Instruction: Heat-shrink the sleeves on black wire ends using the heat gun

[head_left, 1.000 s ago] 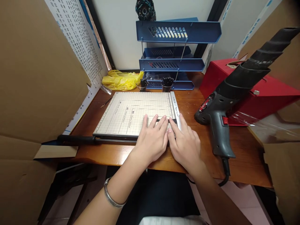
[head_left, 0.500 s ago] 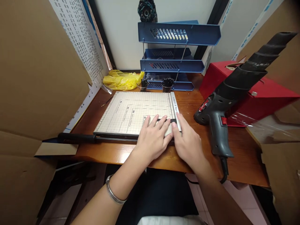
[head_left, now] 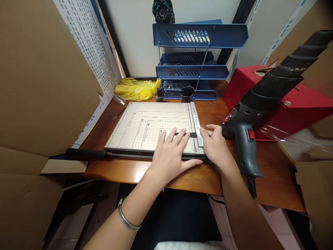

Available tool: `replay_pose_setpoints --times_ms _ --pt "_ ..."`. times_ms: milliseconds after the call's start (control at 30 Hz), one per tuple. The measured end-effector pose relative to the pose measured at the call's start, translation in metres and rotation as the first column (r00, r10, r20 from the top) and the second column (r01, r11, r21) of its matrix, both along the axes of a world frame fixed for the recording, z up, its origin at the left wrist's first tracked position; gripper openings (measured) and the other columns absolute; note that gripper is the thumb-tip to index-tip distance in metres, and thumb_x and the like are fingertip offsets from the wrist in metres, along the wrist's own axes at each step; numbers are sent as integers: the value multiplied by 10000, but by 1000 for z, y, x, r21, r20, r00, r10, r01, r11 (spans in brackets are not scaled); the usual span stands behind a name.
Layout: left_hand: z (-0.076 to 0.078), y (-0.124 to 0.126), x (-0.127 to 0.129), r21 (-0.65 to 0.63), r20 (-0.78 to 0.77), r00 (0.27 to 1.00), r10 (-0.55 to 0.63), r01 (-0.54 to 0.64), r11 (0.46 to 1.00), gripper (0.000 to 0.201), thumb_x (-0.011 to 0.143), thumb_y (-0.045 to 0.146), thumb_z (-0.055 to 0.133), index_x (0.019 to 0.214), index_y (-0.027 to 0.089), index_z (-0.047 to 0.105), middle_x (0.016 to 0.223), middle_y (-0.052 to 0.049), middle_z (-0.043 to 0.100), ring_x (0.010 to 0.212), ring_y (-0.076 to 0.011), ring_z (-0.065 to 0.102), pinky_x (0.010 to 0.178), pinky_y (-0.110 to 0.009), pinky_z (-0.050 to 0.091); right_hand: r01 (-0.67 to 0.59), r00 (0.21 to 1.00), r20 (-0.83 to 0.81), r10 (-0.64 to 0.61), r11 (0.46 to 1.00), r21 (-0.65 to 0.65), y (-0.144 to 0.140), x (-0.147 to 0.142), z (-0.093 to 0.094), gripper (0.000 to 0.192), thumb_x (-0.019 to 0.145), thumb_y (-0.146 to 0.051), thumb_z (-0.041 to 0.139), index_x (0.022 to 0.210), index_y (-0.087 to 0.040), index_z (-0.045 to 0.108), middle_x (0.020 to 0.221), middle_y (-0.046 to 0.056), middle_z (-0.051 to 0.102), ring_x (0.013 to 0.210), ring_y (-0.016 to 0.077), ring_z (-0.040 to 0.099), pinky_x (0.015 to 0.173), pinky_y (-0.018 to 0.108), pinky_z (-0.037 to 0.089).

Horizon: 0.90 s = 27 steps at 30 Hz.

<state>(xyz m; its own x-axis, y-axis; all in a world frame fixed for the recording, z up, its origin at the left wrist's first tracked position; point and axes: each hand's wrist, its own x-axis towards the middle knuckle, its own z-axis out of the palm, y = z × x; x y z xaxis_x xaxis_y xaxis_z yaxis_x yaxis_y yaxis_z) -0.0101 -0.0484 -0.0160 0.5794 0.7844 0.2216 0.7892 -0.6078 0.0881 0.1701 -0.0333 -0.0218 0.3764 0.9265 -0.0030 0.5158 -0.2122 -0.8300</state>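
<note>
A paper cutter [head_left: 125,128] with a cream gridded board lies on the wooden table. Its black handle [head_left: 87,153] is down along the front edge, pointing left. My left hand [head_left: 169,154] rests flat on the board, fingers spread and thumb stretched to the right. Beneath its fingers lie thin black strips [head_left: 193,135], side by side, reaching towards the metal ruler strip [head_left: 197,126] on the cutter's right side. My right hand [head_left: 217,146] is at the outer side of that ruler, thumb against it and fingers curled. What those fingers hold, if anything, is hidden.
A heat gun [head_left: 244,135] and a red box [head_left: 283,114] are on the right. Behind the cutter are two small cups of black pieces [head_left: 158,94], [head_left: 186,95], a yellow plastic bag [head_left: 137,89] and a blue tiered tray [head_left: 192,73]. Cardboard [head_left: 47,86] walls the left.
My right hand has moved right, off the board to the ruler's outer side, and its fingers have curled. My left thumb has swung outward while its fingers stay on the strips.
</note>
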Motion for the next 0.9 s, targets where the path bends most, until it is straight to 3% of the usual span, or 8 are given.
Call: replay_pose_setpoints --times_ms 100,200,300,433,600,900 --pt "-1 0 0 11 -8 1000 -5 6 1000 979 885 838 430 1587 159 370 1665 -63 355 1541 -345 311 1259 -597 246 -31 999 -25 30 999 -23 0 -1 -1 588 950 -562 443 1376 -158 461 1200 191 739 1158 354 664 1022 545 457" --pt "-2 1 0 15 -19 1000 1 -1 1000 963 894 816 455 1590 157 363 1663 -58 360 1542 -343 308 1261 -597 239 -110 993 -40 109 994 -19 0 -2 -2 628 966 -509 439 1493 -170 403 1351 175 680 1244 330 632 1072 526 438" --pt "-2 2 0 10 -22 1000 4 -4 1000 931 912 791 462 1585 155 372 1661 -49 365 1545 -336 304 1262 -599 235 -195 981 -5 195 981 -13 -1 -3 0 567 963 -462 462 1467 -203 479 1429 142 633 1280 318 609 1084 495 438" --pt "-3 1 0 10 -9 1000 3 -3 1000 926 912 787 467 1586 160 372 1660 -42 366 1541 -336 312 1262 -597 235 -254 959 123 256 967 -27 -5 -5 5 476 961 -440 469 1390 -251 545 1313 105 696 1174 334 645 1002 487 477" --pt "-3 1 1 10 0 1000 3 -3 1000 911 914 790 457 1570 159 403 1654 -37 377 1539 -330 321 1261 -590 245 -275 917 283 280 960 -59 -7 -8 6 465 956 -469 464 1336 -213 543 1195 154 714 1084 365 657 922 480 484" --pt "-4 1 1 9 4 1000 6 -6 1000 924 914 789 457 1581 154 384 1655 -55 374 1541 -333 317 1266 -583 231 -303 893 324 312 950 -79 -8 -7 7 415 988 -433 402 1309 -196 515 1172 163 695 1060 345 627 888 434 459"
